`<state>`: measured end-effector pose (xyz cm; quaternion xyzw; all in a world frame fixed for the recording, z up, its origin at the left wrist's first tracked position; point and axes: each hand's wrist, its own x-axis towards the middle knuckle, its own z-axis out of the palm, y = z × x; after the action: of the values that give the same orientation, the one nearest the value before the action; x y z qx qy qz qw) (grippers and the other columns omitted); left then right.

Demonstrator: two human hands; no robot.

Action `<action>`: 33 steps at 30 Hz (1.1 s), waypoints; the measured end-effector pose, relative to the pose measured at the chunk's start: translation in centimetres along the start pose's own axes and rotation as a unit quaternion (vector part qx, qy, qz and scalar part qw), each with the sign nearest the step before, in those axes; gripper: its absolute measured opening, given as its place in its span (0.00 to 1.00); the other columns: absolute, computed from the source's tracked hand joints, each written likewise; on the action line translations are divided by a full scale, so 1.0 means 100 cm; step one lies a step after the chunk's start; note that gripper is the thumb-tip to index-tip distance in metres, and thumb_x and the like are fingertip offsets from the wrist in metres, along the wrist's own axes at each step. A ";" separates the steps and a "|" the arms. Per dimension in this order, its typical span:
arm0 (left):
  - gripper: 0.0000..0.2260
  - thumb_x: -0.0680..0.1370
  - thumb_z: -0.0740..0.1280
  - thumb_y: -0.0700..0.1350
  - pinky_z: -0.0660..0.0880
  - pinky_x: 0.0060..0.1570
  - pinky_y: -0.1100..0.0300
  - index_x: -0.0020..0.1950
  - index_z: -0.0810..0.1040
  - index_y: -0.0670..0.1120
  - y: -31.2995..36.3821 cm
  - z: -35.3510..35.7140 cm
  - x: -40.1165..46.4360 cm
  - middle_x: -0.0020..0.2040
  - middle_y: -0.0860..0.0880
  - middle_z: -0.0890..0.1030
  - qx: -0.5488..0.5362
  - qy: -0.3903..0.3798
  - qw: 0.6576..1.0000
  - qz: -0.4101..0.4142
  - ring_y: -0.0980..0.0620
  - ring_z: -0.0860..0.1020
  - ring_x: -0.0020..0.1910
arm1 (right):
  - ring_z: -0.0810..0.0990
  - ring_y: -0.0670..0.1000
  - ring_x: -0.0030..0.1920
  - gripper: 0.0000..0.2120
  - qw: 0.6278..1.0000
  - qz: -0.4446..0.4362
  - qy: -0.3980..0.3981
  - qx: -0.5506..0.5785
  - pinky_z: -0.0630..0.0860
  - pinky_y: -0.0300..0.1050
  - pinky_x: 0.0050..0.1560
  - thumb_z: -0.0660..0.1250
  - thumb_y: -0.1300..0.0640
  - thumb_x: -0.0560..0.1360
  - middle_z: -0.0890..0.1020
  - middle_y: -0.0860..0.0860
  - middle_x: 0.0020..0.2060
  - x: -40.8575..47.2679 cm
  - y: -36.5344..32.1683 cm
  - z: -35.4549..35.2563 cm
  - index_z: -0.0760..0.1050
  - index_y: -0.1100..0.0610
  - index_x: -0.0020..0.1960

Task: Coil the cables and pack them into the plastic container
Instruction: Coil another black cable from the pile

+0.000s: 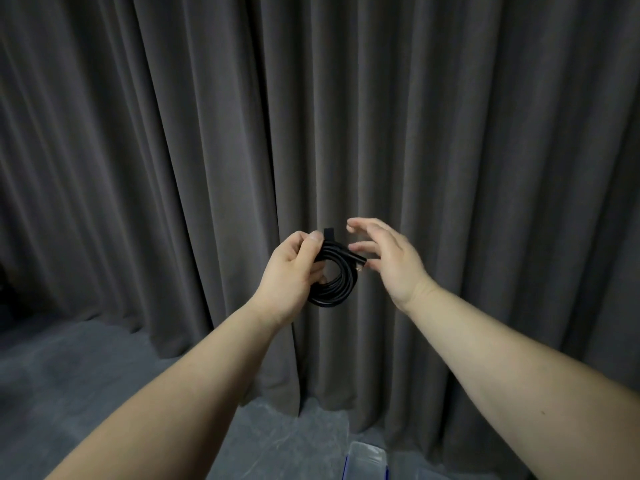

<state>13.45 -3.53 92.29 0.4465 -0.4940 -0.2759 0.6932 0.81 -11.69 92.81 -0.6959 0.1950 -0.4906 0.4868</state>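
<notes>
head view: left hand (291,268) grips coiled cable (337,277); right hand (388,258) spread beside it.

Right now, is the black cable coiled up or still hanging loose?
Coiled. The black cable forms a tight ring of several loops gripped by the left hand, one connector end poking toward the open right hand.

Dim, even lighting; corners darken; curtain (450,133) folds bow near edges; right hand (384,258) fingers slightly motion-blurred.
</notes>
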 end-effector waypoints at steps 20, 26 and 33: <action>0.10 0.83 0.58 0.45 0.66 0.32 0.67 0.43 0.70 0.43 0.003 0.005 -0.003 0.26 0.57 0.72 0.071 -0.012 0.997 0.012 0.60 0.68 0.27 | 0.80 0.47 0.37 0.04 0.986 0.102 -0.128 0.033 0.72 0.37 0.36 0.69 0.61 0.74 0.83 0.51 0.36 -0.008 -0.012 0.000 0.78 0.59 0.49; 0.11 0.83 0.60 0.47 0.72 0.40 0.59 0.44 0.73 0.43 -0.005 0.000 -0.003 0.33 0.51 0.78 0.049 0.000 0.999 0.001 0.53 0.75 0.33 | 0.77 0.52 0.44 0.07 0.981 0.116 -0.156 0.014 0.71 0.46 0.47 0.65 0.65 0.75 0.81 0.56 0.41 -0.008 -0.012 0.000 0.79 0.55 0.46; 0.10 0.83 0.60 0.46 0.78 0.43 0.59 0.46 0.72 0.41 -0.007 -0.003 0.001 0.41 0.43 0.82 0.003 0.032 0.999 -0.028 0.49 0.80 0.37 | 0.79 0.45 0.41 0.18 0.981 0.101 -0.164 -0.004 0.74 0.38 0.43 0.65 0.72 0.72 0.83 0.49 0.41 -0.011 -0.008 0.004 0.73 0.54 0.57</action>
<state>13.77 -3.82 91.70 0.4709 -0.4591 -0.2794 0.6995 0.49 -10.33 93.00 -0.7456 0.1844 -0.3175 0.5562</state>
